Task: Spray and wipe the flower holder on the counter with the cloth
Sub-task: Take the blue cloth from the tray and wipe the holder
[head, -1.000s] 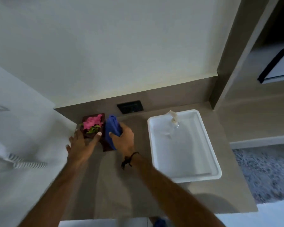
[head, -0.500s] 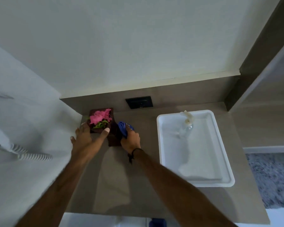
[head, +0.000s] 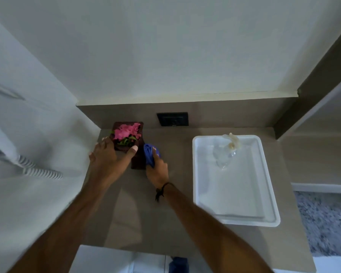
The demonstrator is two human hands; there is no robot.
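A dark brown square flower holder [head: 138, 160] with pink flowers [head: 127, 131] stands at the back left of the counter [head: 165, 213]. My left hand [head: 108, 160] grips its top rim, thumb on the near edge. My right hand [head: 158, 170] presses a bunched blue cloth [head: 149, 154] against the holder's right side, low down. A clear spray bottle [head: 227, 152] with a pale trigger lies inside the white tray [head: 268, 184] to the right.
A black wall socket [head: 172, 119] sits in the backsplash behind the holder. A white wall phone with a coiled cord [head: 39, 171] hangs on the left. A dark vertical panel [head: 303, 107] bounds the counter at right; grey carpet [head: 327, 223] lies beyond.
My right hand has slid the blue cloth down the holder's right side, from near the rim to low on the wall. My left hand keeps its grip. The view shifted left.
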